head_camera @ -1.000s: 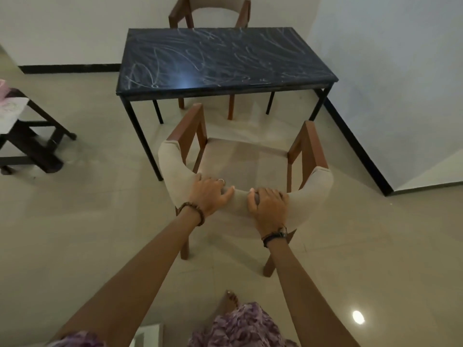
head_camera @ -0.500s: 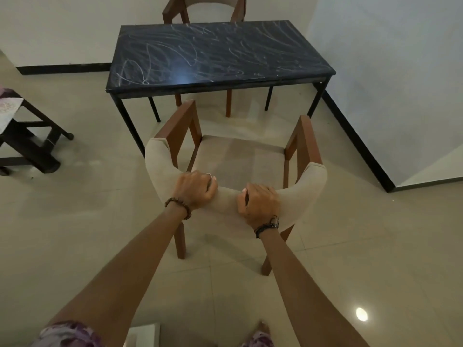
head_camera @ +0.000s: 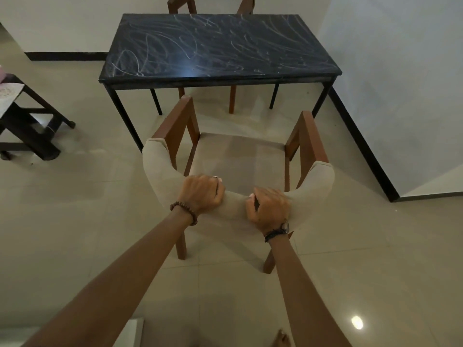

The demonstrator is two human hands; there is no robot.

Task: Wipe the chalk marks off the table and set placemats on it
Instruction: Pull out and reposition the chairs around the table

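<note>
At far left a dark stool stood by the wall with a pale patterned sheet on top, cut off by the frame edge; could be a placemat, could not tell. No cloth showed anywhere.

The table stood center back, dark top covered edge to edge in chalk marks, white scribbles and loops. Nothing lay on it. Judgement: wiping was not started, no placemats set, so the whole task was left. This moment looked like clearing access to the table.

A chair stood just in front of the table, apart from it, seat facing the table, padded backrest toward the person. A second chair sat behind the table, mostly out of frame.

Left hand was on the backrest top, left of middle, fingers curled over the padding, gripping it, bead bracelet at the wrist. Arm was stretched out forward and down.

Right hand was beside it on the same backrest, right of middle, fingers wrapped over the top edge, gripping too, dark band at the wrist. Arm was also extended. Hands were near each other, not touching.

A bare foot showed at the bottom edge.
</note>
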